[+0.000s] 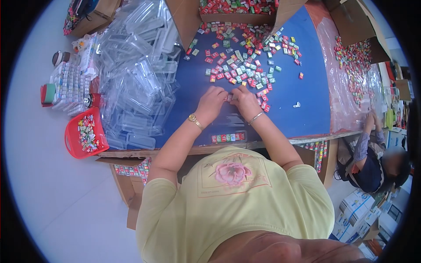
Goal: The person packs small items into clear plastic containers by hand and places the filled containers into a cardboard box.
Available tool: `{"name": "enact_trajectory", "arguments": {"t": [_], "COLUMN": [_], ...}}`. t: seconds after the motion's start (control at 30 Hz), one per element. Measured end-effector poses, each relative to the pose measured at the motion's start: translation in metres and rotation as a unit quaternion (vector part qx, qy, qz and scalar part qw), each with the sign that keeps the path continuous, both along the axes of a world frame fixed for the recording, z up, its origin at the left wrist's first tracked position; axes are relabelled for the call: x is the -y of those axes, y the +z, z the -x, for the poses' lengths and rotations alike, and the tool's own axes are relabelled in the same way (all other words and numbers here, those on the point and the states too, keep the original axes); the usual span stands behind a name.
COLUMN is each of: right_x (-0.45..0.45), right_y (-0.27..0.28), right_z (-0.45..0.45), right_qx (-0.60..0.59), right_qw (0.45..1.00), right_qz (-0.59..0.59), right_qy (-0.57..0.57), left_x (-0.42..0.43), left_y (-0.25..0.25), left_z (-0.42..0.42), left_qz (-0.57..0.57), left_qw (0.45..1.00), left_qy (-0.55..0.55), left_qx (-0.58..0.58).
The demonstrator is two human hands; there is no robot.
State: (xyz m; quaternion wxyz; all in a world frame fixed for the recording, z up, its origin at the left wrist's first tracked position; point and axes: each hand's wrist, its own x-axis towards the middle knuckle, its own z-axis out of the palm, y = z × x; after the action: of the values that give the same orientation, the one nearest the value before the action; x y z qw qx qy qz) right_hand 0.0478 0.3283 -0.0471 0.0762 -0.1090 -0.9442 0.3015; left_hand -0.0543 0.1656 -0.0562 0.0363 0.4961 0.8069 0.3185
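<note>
My left hand (212,103) and my right hand (244,103) meet over the blue tabletop, fingertips almost touching. Between them shows a small printed block (229,97), pinched by the left fingers; the right fingers are closed at its other side, and what they grip is partly hidden. Just beyond my hands spreads a loose pile of small red, green and white printed blocks (239,70). Close to the table's front edge lies a clear plastic tray (228,137) with a row of such blocks in it.
Clear empty plastic trays (140,79) are heaped on the left. A cardboard box (239,17) of blocks stands at the back. A red basket (72,138) sits far left. At right, a co-worker (368,162) reaches toward another pile (353,57). Open cartons (131,197) stand below the table edge.
</note>
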Motion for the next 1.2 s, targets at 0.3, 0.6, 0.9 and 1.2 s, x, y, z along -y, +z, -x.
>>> {"name": "enact_trajectory", "arguments": {"t": [0.3, 0.6, 0.9, 1.2], "right_x": [-0.024, -0.029, -0.018, -0.045], "right_y": [0.003, 0.009, 0.012, -0.001], "right_z": [0.035, 0.009, -0.01, 0.013], "right_qx": [-0.054, -0.005, 0.086, -0.058], "right_qw": [0.996, 0.992, 0.994, 0.981], "right_qz": [-0.076, -0.122, -0.04, -0.185], "right_qy": [0.003, 0.038, 0.048, 0.025], "left_x": [-0.001, 0.023, 0.04, 0.024], "left_y": [0.008, -0.006, 0.005, 0.002], "left_z": [0.015, 0.041, 0.006, 0.003], "left_qz": [-0.033, 0.01, -0.011, 0.024], "left_qw": [0.996, 0.997, 0.999, 0.999], "left_qy": [0.086, 0.07, 0.025, 0.024], "left_qx": [-0.021, -0.037, 0.035, 0.012]}}
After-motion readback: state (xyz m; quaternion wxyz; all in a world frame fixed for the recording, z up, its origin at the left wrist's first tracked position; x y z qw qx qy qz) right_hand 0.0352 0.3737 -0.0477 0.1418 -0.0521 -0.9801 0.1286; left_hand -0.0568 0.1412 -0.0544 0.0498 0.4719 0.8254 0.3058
